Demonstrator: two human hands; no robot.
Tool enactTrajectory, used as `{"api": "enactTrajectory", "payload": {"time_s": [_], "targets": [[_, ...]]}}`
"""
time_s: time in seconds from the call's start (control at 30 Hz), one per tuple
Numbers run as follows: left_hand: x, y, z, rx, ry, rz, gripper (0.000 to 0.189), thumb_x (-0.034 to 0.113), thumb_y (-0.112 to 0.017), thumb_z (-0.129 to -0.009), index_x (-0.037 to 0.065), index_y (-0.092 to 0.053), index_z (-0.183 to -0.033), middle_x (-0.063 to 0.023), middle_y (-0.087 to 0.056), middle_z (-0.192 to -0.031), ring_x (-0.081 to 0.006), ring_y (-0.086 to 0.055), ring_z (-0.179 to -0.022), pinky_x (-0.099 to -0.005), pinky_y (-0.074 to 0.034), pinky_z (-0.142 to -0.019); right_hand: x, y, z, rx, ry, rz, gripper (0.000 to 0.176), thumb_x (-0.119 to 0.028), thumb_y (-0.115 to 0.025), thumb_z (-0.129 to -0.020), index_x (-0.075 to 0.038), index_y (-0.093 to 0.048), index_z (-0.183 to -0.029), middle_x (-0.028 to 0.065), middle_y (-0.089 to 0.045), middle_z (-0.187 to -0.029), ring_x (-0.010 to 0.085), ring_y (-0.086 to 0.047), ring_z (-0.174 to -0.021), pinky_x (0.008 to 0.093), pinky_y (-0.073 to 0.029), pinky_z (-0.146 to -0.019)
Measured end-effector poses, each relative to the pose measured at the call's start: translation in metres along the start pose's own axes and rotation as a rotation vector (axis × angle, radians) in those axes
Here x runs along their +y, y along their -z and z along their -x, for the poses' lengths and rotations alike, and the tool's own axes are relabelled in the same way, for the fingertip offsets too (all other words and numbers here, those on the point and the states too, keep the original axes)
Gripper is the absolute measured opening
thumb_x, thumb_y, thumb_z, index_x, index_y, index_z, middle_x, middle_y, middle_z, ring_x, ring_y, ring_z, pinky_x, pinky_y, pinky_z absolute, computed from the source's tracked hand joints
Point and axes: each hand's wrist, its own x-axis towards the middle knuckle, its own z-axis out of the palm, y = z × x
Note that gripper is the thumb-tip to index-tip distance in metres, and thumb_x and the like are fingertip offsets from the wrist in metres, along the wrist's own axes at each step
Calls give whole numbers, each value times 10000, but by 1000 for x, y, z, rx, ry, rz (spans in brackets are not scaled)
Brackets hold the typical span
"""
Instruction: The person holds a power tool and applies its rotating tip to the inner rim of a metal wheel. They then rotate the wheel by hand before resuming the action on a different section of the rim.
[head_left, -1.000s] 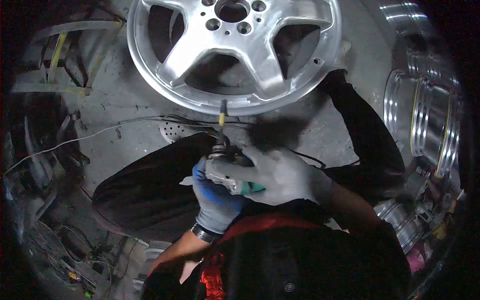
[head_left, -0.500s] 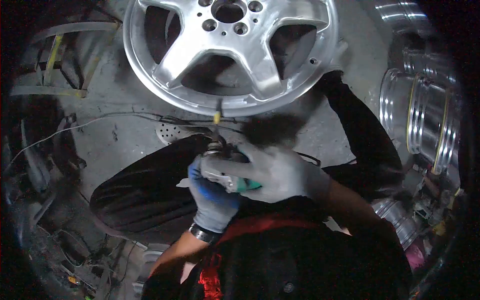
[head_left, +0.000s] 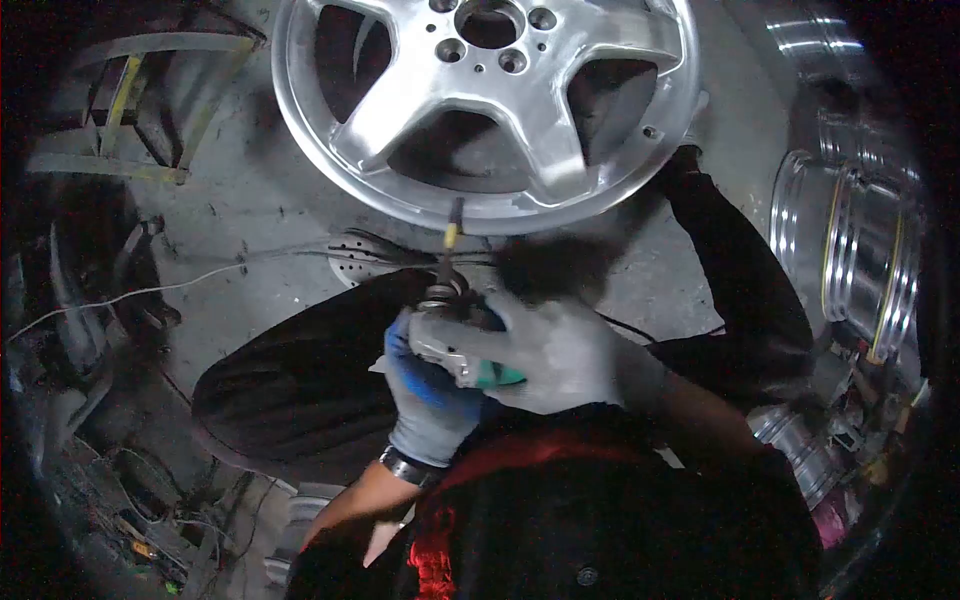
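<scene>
A hand-held power grinder [head_left: 445,345] with a metal head and green body sits between my two gloved hands. My left hand [head_left: 430,385], in a grey and blue glove, is wrapped round the head from below. From the right, my right hand [head_left: 565,350], in a light grey glove, closes over the green body. A thin bit with a yellow band [head_left: 451,235] points forward from the grinder, its dark tip overlapping the near rim of a shiny five-spoke alloy wheel [head_left: 500,210]. The wheel's far edge is cut off by the frame.
More polished wheels [head_left: 840,250] stand stacked at the right. A metal frame with yellow marks [head_left: 115,110] is at the left. A pale cable [head_left: 150,290] crosses the floor by a perforated shoe [head_left: 355,258]. My bent legs [head_left: 290,370] flank the work, and clutter lies lower left.
The wheel, hands and surroundings have shifted slightly right in view. The grinder stays in both hands, with its bit still over the wheel's near rim.
</scene>
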Motion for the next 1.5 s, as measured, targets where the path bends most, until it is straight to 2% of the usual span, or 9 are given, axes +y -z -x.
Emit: {"api": "enactTrajectory", "payload": {"time_s": [0.1, 0.23, 0.37, 0.53, 0.63, 0.73, 1.33, 1.4, 1.5], "targets": [[29, 9, 1, -91, -57, -21, 384, 362, -413, -996, 69, -616, -1140, -109, -676, -1084, -259, -646, -1032, -404, -494, -970, -11, 0, -30, -61, -27, -10, 743, -354, -689, -841, -373, -368, -1511, 256, -563, -1097, 385, -669, -674, 470, -587, -626], [55, -1, 6, -23, -225, -261, 449, 417, -382, -1017, 75, -609, -1197, -105, -665, -1175, -257, -635, -1085, -413, -479, -1000, -16, -5, -63, 14, 59, -140, 724, -221, -683, -818, -298, -402, -1480, 266, -554, -997, 405, -670, -788, 505, -562, -689], [78, 7, 4, -137, -371, -336, 306, 254, -401, -1039, 56, -621, -1120, -101, -673, -1111, -233, -650, -1026, -413, -512, -956, -15, -21, -85, 210, 162, -184, 707, -188, -691, -787, -236, -452, -1450, 277, -558, -1002, 389, -658, -774, 492, -549, -666], [66, 19, 2, 29, -415, -356, 423, 417, -402, -1021, 90, -616, -1182, -108, -668, -1126, -242, -644, -1049, -398, -496, -974, -15, -19, -72, 206, 140, -119, 718, -189, -682, -798, -225, -433, -1470, 252, -559, -970, 382, -648, -733, 484, -551, -652], [46, -3, 6, 44, -300, -264, 319, 231, -396, -1029, 34, -614, -1154, -117, -668, -1120, -230, -648, -1016, -386, -533, -916, -19, -4, -48, 37, 39, -135, 733, -195, -669, -816, -242, -399, -1496, 229, -546, -933, 371, -638, -707, 487, -549, -636], [46, -11, 10, -15, -205, -209, 327, 245, -400, -1026, 37, -616, -1156, -117, -673, -1115, -235, -645, -1042, -380, -524, -933, -20, -9, -42, 81, 9, -80, 728, -281, -679, -845, -279, -389, -1514, 196, -519, -951, 321, -619, -602, 436, -559, -619], [90, -14, 9, 32, -321, -218, 326, 241, -408, -1028, 38, -600, -1196, -113, -671, -1091, -245, -648, -1025, -405, -508, -960, -24, -19, -91, 208, 69, -171, 716, -237, -678, -824, -269, -383, -1475, 283, -567, -990, 403, -669, -745, 502, -574, -652], [97, -3, 8, -165, -281, -208, 502, 427, -355, -1044, 33, -595, -1243, -163, -637, -1237, -287, -607, -1156, -428, -436, -1065, -22, -20, -98, 225, 127, -213, 724, -233, -679, -824, -269, -378, -1481, 286, -563, -1001, 404, -668, -744, 506, -574, -667], [101, 2, 6, -167, -293, -172, 506, 430, -358, -1043, 30, -586, -1254, -168, -634, -1233, -287, -606, -1153, -429, -437, -1063, -21, -19, -100, 242, 133, -235, 753, -223, -690, -812, -276, -368, -1490, 288, -556, -1023, 404, -672, -744, 506, -575, -671]]}}
